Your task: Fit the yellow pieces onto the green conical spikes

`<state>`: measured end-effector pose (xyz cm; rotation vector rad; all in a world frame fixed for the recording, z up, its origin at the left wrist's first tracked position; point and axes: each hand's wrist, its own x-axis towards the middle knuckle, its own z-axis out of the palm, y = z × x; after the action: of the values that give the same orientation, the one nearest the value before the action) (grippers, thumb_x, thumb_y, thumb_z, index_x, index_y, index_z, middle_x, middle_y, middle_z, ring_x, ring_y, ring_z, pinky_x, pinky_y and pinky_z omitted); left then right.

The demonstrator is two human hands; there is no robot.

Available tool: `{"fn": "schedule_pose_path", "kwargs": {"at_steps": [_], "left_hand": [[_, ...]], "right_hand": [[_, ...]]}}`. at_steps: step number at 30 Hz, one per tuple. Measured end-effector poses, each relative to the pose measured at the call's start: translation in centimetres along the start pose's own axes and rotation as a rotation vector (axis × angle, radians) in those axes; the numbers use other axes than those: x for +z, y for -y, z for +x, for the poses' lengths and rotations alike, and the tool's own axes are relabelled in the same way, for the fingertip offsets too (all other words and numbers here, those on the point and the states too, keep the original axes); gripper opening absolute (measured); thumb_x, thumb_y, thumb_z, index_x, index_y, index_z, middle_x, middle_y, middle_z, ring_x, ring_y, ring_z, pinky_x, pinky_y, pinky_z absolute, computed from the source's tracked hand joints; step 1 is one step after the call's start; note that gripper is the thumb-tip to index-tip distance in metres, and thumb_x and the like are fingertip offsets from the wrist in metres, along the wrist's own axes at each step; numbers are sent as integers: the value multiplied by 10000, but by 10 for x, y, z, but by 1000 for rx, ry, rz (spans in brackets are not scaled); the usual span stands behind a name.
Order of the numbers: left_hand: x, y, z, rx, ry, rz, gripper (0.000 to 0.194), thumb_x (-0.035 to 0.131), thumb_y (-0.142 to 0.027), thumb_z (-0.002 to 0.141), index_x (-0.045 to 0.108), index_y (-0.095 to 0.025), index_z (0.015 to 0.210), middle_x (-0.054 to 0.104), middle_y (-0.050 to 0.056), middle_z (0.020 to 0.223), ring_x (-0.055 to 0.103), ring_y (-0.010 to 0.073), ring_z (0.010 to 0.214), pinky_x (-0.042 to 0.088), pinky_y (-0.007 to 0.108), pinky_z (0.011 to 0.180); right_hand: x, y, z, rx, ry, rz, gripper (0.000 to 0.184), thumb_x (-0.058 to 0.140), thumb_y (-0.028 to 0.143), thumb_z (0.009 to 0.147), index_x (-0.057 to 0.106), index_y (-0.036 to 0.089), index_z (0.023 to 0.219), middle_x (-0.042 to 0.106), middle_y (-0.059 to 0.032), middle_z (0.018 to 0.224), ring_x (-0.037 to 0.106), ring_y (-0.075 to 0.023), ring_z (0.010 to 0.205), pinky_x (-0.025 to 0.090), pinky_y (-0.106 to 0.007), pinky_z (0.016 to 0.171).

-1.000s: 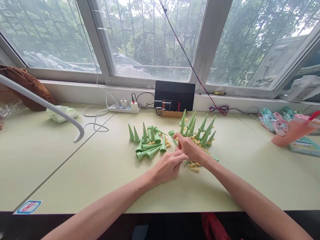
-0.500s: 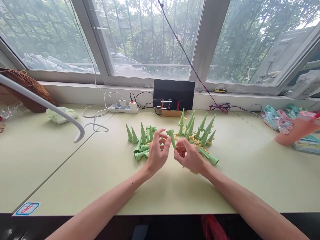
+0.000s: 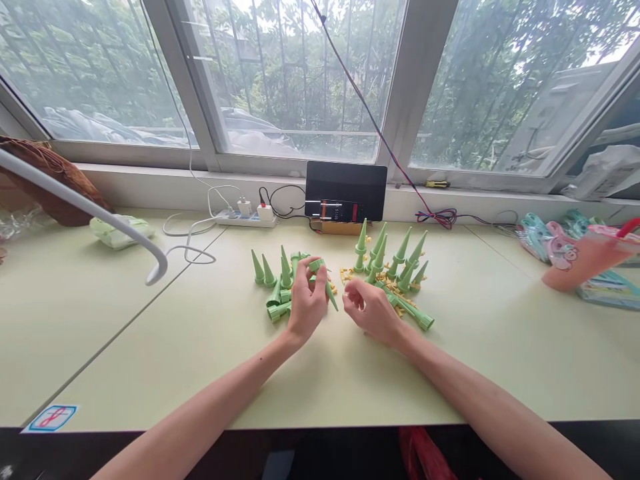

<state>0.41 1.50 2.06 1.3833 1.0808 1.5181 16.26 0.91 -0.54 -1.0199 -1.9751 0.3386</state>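
Observation:
My left hand point(image 3: 309, 303) is closed round a green watering spike point(image 3: 331, 295), its wide collar up near my fingertips and its point slanting down to the right. To the right, my right hand point(image 3: 373, 310) is apart from that spike, its thumb and fingers curled together; whether something small is between them I cannot make out. Behind and beside my left hand lie green spikes point(image 3: 274, 293), some upright, some on their sides, partly hidden by the hand. Beyond my right hand stand several more upright spikes point(image 3: 379, 257), with small yellow valve pieces point(image 3: 345, 274) scattered around them.
A black tablet point(image 3: 346, 187) with a phone point(image 3: 340, 211) before it stands at the back. A power strip point(image 3: 247, 218) with white cables lies left of it. A white curved lamp arm point(image 3: 125, 227) crosses the left side; a pink cup point(image 3: 583, 260) stands far right.
My hands were together at the spike, then drew apart. The spike has passed from my right fingers into my left hand, and its collar has moved left.

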Motion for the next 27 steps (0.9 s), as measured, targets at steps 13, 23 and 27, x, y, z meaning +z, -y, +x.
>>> {"fn": "schedule_pose_path", "kwargs": {"at_steps": [13, 23, 27], "left_hand": [[6, -3, -10, -85, 132, -153, 243, 482, -475, 966, 480, -232, 977, 476, -61, 673, 427, 69, 411, 317, 173, 329], [11, 1, -17, -74, 206, -215, 225, 423, -440, 987, 430, -228, 914, 535, -60, 735, 417, 47, 380, 331, 188, 366], [11, 5, -20, -53, 210, -200, 232, 421, -451, 986, 441, -229, 923, 507, -71, 680, 404, 54, 383, 333, 191, 385]], "right_hand": [[0, -5, 11, -147, 242, -116, 201, 471, 72, 940, 570, 195, 1064, 660, -92, 1046, 544, -238, 1009, 464, -389, 907], [0, -7, 13, -167, 248, -109, 234, 432, 98, 993, 551, 201, 820, 632, -49, 827, 509, -203, 845, 460, -343, 825], [4, -10, 15, -174, 229, -131, 240, 491, 78, 971, 549, 199, 772, 625, -44, 809, 509, -197, 845, 466, -325, 817]]}}
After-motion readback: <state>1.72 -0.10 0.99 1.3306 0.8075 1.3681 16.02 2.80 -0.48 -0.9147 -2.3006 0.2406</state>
